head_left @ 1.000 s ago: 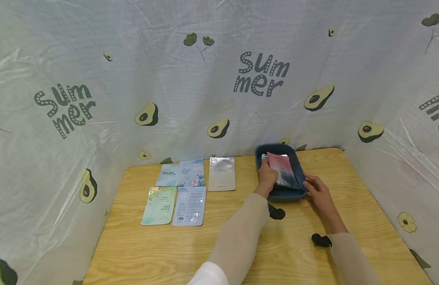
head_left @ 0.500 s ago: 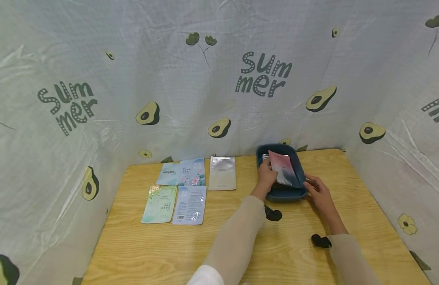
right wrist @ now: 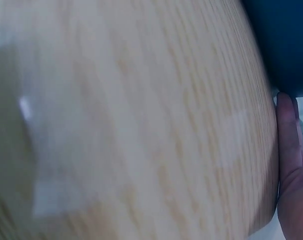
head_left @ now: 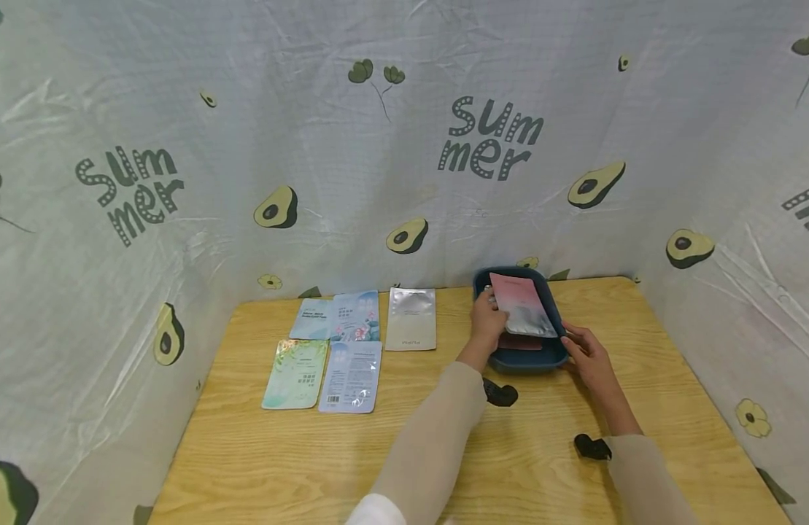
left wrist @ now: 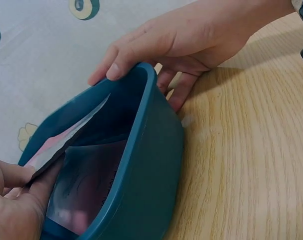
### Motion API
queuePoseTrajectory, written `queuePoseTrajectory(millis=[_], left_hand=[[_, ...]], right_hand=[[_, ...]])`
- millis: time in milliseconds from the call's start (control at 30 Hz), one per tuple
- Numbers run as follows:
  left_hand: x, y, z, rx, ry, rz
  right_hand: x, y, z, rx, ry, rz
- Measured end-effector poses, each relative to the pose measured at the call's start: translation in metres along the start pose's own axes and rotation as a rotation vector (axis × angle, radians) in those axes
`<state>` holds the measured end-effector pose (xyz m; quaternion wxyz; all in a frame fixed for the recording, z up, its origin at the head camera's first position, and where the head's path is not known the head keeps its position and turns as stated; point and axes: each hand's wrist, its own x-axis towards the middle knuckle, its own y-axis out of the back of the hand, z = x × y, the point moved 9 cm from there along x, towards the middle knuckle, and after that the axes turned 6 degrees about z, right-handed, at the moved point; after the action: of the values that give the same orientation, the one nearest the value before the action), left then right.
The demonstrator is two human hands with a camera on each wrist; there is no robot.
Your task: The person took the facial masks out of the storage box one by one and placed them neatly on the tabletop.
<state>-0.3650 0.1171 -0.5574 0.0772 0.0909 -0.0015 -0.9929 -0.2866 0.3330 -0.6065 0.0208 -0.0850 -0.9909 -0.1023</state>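
Observation:
My left hand (head_left: 486,325) pinches a pink and silver face mask packet (head_left: 521,302) by its left side. The packet is tilted and raised inside a dark blue plastic bin (head_left: 530,363). Beneath it, another pinkish packet (left wrist: 89,187) lies on the bin's floor, as the left wrist view shows. At the bin's right end my right hand (head_left: 589,359) holds the wall, with fingertips over the rim and other fingers low against the outside. The right wrist view has only part of that hand (right wrist: 294,170) next to the bin's side.
Left of the bin lies a silver-white packet (head_left: 411,321). Farther left are a light blue packet (head_left: 310,321), a floral blue packet (head_left: 356,317), a green packet (head_left: 295,375) and a lilac packet (head_left: 349,379). A patterned curtain (head_left: 338,160) rises behind the wooden table (head_left: 299,467).
My left hand has lifted the pink packet slightly and shifted it left, uncovering part of the packet below. My right hand stays at the bin's wall. The head view has shifted slightly.

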Motion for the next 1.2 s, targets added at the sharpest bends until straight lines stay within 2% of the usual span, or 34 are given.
queuePoseTrajectory(millis=[333,600,867,1200], left_hand=[[-0.001,0.012,0.001,-0.056,0.024,0.013],[-0.006,0.021,0.019,-0.1,-0.036,-0.026],[-0.006,0.031,0.022,-0.119,-0.022,-0.04],[-0.005,0.042,0.03,-0.182,-0.017,-0.044]], right_hand=[[-0.001,-0.003,-0.002,-0.02,0.01,0.023],[-0.002,-0.002,-0.001,-0.022,0.006,0.051],[-0.004,-0.001,-0.003,-0.015,0.037,0.058],[-0.004,0.0,-0.002,-0.008,0.015,0.057]])
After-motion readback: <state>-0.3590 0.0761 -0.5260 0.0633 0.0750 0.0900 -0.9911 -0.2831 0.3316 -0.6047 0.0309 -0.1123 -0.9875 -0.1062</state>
